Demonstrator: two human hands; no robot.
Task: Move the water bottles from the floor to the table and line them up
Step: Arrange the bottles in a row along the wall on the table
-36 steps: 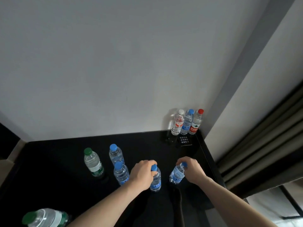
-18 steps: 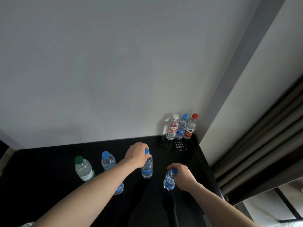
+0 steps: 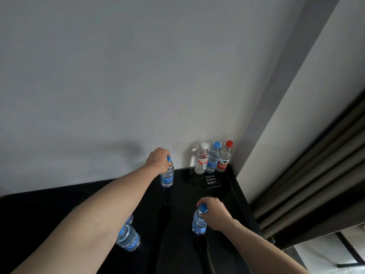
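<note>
My left hand grips the top of a blue-capped water bottle standing far back on the black table, near the wall. My right hand holds the neck of a second blue-capped bottle, closer to me on the right. Beneath my left forearm stands another blue-capped bottle, and a sliver of one more shows behind it. In the back right corner stand three bottles in a row: white cap, blue cap, red cap.
A small black sign with white lettering lies in front of the corner bottles. The table's right edge runs beside a white wall and dark curtains. A grey wall backs the table.
My left hand has carried its bottle away from me toward the back wall, left of the corner row. The right hand and its bottle stayed put. The view has tilted, hiding the green-capped bottle.
</note>
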